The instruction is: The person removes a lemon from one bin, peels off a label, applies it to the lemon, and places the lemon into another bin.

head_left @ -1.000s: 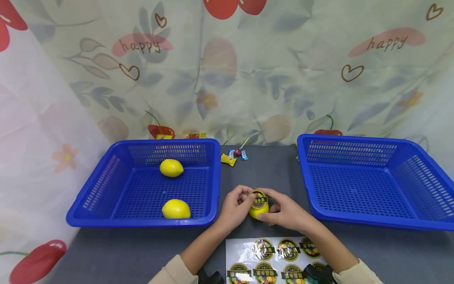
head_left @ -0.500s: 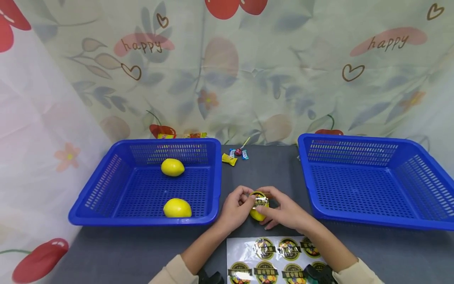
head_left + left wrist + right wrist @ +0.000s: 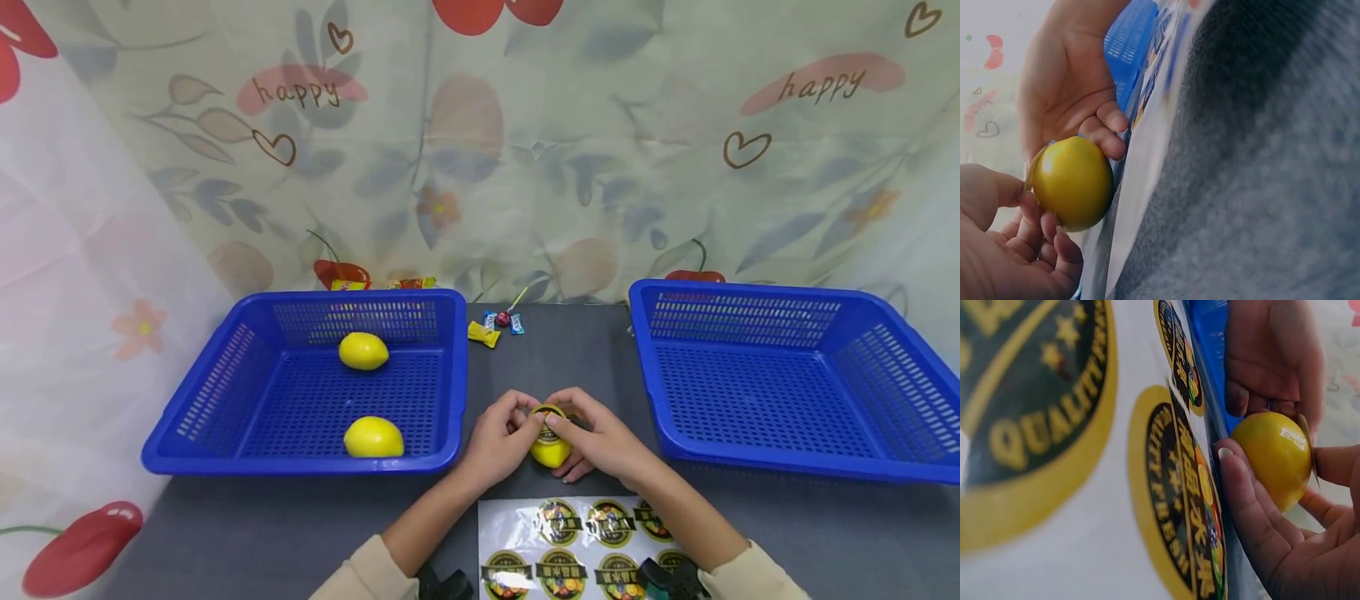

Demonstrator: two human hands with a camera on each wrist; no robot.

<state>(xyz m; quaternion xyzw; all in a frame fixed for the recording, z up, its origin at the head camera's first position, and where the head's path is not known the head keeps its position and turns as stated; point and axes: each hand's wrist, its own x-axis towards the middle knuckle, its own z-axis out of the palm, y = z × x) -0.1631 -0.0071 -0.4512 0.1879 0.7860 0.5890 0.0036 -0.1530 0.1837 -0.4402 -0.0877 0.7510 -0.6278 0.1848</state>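
Note:
A yellow lemon [image 3: 551, 454] sits between my two hands over the grey table, with a round black-and-gold sticker [image 3: 548, 423] on its upper face. My left hand [image 3: 501, 437] holds the lemon's left side, its thumb on the sticker. From the right, my right hand [image 3: 603, 442] grips the lemon with curled fingers, thumb pressing on the sticker. The right wrist view shows the sticker's edge [image 3: 1307, 440] standing slightly off the lemon's curve. In the left wrist view the lemon [image 3: 1075, 184] lies between the left fingertips and the right hand [image 3: 1072, 81].
A sheet of round stickers [image 3: 517, 533] lies in front of my hands. To the left, a blue basket [image 3: 300, 465] holds two lemons [image 3: 363, 352]; another blue basket [image 3: 795, 467] stands at right. Behind are a yellow-wrapped candy [image 3: 483, 335], a lollipop [image 3: 503, 318] and small blue packets.
My right thumb has moved up from the lemon's lower side onto the sticker, and the right fingers have shifted round below. The left hand stays nearly in place.

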